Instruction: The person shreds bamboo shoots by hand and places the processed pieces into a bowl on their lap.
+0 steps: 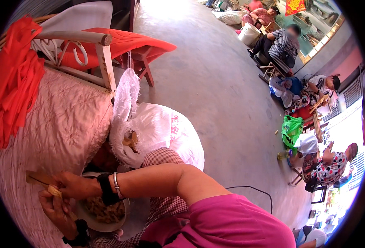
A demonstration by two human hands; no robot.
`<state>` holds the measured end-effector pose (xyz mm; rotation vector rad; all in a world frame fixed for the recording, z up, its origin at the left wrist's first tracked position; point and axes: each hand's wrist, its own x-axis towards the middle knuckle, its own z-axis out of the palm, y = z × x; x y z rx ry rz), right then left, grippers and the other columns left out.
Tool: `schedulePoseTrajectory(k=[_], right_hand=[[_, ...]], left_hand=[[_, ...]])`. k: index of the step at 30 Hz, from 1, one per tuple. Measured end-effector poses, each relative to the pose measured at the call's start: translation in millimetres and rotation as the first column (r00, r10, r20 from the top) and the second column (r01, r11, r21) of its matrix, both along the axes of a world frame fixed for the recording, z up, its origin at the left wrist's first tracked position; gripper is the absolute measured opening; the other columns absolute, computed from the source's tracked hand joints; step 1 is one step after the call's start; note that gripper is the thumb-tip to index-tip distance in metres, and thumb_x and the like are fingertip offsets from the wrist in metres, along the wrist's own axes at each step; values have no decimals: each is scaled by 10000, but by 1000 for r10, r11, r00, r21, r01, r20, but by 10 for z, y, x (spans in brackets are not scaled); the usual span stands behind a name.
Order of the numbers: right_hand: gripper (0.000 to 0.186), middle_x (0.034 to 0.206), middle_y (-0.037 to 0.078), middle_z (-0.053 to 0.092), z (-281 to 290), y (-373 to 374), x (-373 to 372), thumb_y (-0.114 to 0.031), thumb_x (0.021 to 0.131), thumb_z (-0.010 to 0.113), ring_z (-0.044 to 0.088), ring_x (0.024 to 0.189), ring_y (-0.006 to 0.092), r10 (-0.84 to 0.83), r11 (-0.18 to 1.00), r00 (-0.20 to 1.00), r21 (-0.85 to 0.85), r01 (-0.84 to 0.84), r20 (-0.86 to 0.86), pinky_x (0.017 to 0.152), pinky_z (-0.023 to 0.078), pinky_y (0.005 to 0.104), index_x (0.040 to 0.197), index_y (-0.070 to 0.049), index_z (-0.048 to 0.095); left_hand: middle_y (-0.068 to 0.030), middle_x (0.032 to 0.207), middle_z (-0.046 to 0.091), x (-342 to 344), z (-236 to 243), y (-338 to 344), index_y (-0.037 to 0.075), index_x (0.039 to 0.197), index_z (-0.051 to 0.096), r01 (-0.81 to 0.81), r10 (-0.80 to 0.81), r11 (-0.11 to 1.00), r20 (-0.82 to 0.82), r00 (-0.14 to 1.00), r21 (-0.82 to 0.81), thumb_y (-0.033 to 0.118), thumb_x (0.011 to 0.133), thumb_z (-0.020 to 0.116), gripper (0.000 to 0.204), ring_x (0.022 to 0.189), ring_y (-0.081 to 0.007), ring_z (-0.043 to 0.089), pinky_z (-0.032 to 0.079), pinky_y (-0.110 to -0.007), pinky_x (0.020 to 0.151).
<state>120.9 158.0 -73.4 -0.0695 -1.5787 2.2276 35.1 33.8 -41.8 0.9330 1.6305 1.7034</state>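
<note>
At the lower left my two hands are close together over the edge of a quilted pink cover. My left hand (pixel 58 213) pinches a small yellowish piece (pixel 54 191) between thumb and fingers. Just above it, my right hand (pixel 73 185) is closed on a flat brown piece (pixel 38 177) with a dark line along it; I cannot tell its kind. Partly hidden beneath my right wrist is a pale bowl (pixel 94 226) holding many brown, strip-like bits (pixel 108 211). A white woven sack (pixel 166 128) stands beyond my right forearm, with yellowish pieces (pixel 130 141) showing at its mouth.
The pink quilted cover (pixel 70 107) lies along the left, below a pale frame (pixel 104 62) draped with red cloth (pixel 15 82). A dark cable (pixel 252 188) crosses the grey floor. Several people sit at the right, near a green bag (pixel 292 130) and a white bucket (pixel 248 34).
</note>
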Motion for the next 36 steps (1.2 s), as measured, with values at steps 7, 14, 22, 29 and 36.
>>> schedulePoseTrajectory(k=[7,14,22,29,36], right_hand=[[132,705,86,610,15,-31,43,-102,852,625,572,594,136,-230,971,971,80,225,60,513,441,290,817,8,562],[102,744,129,519,192,-180,155,-46,772,624,555,640,326,-490,708,790,361,607,-368,526,435,387,809,-20,533],[162,829,121,527,67,-143,193,-105,729,634,585,679,327,-304,548,847,647,530,-436,535,457,413,841,-38,538],[124,853,122,538,-31,-78,45,-137,730,603,595,695,298,-396,434,848,742,511,-352,564,475,404,817,-50,595],[141,815,156,540,-62,-97,16,-140,715,597,593,725,321,-467,252,844,876,412,-263,566,477,412,809,-36,611]], left_hand=[[-70,1031,565,68,90,60,46,1256,450,-46,55,997,138,989,-66,195,946,562,362,692,-60,491,397,-159,615],[-151,1342,448,-255,-450,-342,16,1396,354,24,-56,990,-231,971,-141,190,906,588,571,1196,-245,474,368,-321,997],[-133,1102,511,-229,-592,-276,-1,1139,474,15,-48,982,-176,983,-186,203,845,599,379,1031,-195,482,376,-330,906],[-66,1085,531,-21,-359,-30,26,1128,506,-98,125,988,248,961,-120,209,953,457,258,998,-143,510,418,-280,875],[-57,1110,552,-58,-445,36,14,1143,513,-37,58,993,204,977,-109,204,980,423,266,1010,-132,533,428,-274,884]])
